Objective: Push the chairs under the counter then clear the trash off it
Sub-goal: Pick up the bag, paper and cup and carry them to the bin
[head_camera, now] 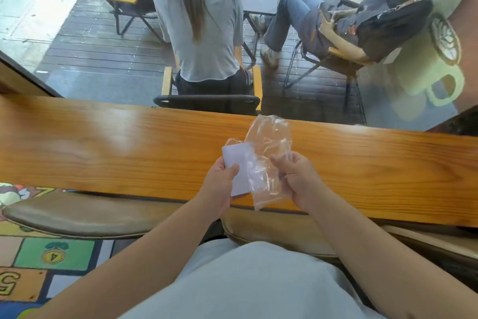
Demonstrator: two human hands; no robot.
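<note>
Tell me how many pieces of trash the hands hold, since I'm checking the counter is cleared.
2: a white paper pinched in the left hand, and a clear plastic bag gripped by the right hand. More could be hidden behind them.

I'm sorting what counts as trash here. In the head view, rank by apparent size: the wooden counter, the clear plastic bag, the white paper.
1. wooden counter, by far the largest.
2. clear plastic bag, in the right hand.
3. white paper, in the left hand; partly covered, so its margin below the bag is unsure.

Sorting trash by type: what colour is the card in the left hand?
White, plain; the card shows best in the head view, beside the clear plastic bag.
</note>
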